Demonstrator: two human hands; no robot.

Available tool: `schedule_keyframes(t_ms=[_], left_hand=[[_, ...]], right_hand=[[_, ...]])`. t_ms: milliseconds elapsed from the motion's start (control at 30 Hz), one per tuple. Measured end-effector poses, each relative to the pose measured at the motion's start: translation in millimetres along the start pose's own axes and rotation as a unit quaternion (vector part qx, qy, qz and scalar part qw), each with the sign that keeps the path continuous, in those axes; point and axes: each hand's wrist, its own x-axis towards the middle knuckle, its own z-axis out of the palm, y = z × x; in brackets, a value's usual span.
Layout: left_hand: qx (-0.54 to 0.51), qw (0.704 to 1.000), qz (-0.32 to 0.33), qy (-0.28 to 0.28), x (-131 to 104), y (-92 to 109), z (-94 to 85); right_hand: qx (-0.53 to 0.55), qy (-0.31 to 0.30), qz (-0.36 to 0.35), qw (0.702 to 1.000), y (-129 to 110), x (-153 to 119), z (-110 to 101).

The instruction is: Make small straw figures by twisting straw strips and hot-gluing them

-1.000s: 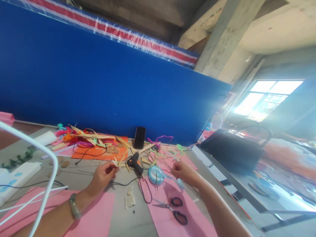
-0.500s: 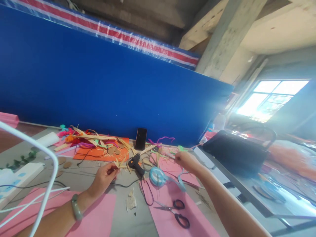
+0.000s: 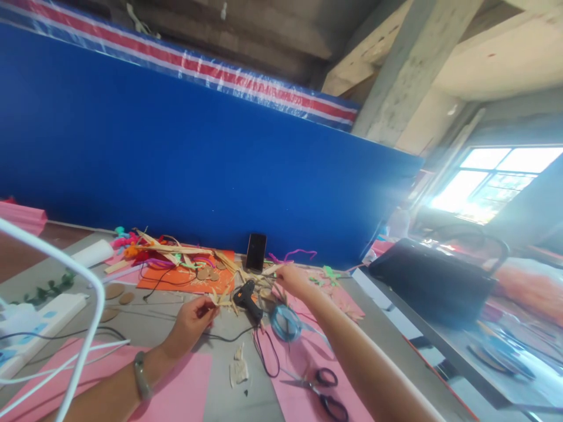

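Observation:
My left hand pinches a small piece made of pale straw-like strips just above the table. Farther away, my right hand reaches into a loose heap of dry strips, its fingers bent together; what lies between them is hidden. Between the two hands lies a black glue gun with its cord. A roll of light blue ribbon rests below my right wrist, partly on pink paper. Nearer to me are black-handled scissors, slightly blurred.
A phone leans upright against the blue partition. Orange paper carries strips, discs and coloured pipe cleaners. At left stand a white power strip and a white curved tube. A black bag sits on the right-hand table.
My right hand has moved left, from over the pink paper to the heap of strips near the phone. My left hand keeps its pinch on the straw piece. The view has shifted slightly.

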Motion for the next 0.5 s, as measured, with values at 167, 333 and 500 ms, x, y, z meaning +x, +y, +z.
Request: schedule_keyframes(t_ms=[167, 333, 500], left_hand=[[-0.018, 1.000, -0.021, 0.000, 2.0, 3.2, 1.7], [0.008, 1.000, -0.026, 0.012, 2.9, 8.0, 0.7], [0.053, 0.998, -0.013, 0.017, 2.0, 14.4, 0.0]], right_hand=[[0.004, -0.001, -0.022, 1.000, -30.6, 31.3, 9.6], [0.014, 0.000, -0.032, 0.999, -50.6, 51.1, 22.8], [0.034, -0.001, -0.021, 0.999, -55.6, 57.0, 31.8]])
